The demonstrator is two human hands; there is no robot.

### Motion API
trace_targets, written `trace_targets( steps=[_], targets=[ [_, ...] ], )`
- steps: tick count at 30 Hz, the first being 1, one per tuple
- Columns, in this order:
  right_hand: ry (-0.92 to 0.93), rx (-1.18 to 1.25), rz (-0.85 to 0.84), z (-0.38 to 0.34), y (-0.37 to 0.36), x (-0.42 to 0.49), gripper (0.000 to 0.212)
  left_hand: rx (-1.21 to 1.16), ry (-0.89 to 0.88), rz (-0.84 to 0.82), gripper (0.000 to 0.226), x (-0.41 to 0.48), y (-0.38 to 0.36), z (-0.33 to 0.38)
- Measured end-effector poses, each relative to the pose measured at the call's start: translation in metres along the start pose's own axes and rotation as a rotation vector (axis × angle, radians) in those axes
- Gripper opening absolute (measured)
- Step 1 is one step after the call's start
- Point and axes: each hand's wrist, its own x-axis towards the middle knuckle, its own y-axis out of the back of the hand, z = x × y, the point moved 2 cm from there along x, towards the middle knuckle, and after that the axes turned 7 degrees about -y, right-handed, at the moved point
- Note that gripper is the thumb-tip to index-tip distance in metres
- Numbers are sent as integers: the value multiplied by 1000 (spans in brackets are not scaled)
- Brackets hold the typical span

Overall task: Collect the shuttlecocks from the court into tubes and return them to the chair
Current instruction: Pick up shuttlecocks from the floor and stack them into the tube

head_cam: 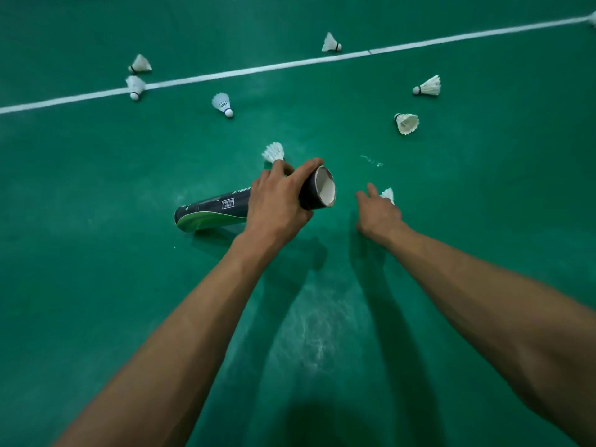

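– Green court floor (96,188), scuffed pale at lower centre; one white line (225,74) crosses the upper frame. Item one?
– Tube (209,211): dark with green trim, centre frame, held near level, open mouth turned right. Left hand (277,201) grips it close to the mouth, fingers wrapped round the barrel. Whether its far end rests on the floor, I cannot tell.
– Item two?
– Nearest shuttlecock (388,195): on the floor just right of the mouth. Right hand (379,211) reaches over it, fingers straight and spread, gripping nothing; contact with the feathers cannot be told.
– Loose stock, working outward?
– Second shuttlecock (274,152), just above the left knuckles. Third shuttlecock (406,123) and fourth shuttlecock (428,86), mid right. Fifth shuttlecock (222,104), centre left. Sixth shuttlecock (135,87), on the line at left; seventh shuttlecock (140,63), just beyond it. Eighth shuttlecock (331,42), beyond the line, upper centre. Chair: not in view.
– Step in hand?
– By my judgement, gathering, with most of the stock still on the floor. Next move calls for a pinch on the nearest one, then feeding it cork-first into the steadied mouth.
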Motion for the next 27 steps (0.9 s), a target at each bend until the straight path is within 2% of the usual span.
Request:
trace_targets(
  steps=[7,11,15,17,24,27],
  targets=[
    [91,-39,-9,8,-11,22,38,40,25,-42,87,3,-18,6],
    [22,-28,8,23,-10,32,42,47,25,-87,89,6,-22,13],
    [-27,-37,65,32,-1,37,34,-65,119,-82,92,26,0,18],
    [-3,80,105,22,7,37,31,-111,174,-49,93,37,19,18],
    [100,898,283,-61,88,29,24,-75,244,79,95,57,109,-2],
    [136,1132,324,-85,134,23,18,-5,261,115,97,59,127,-19]
  ],
)
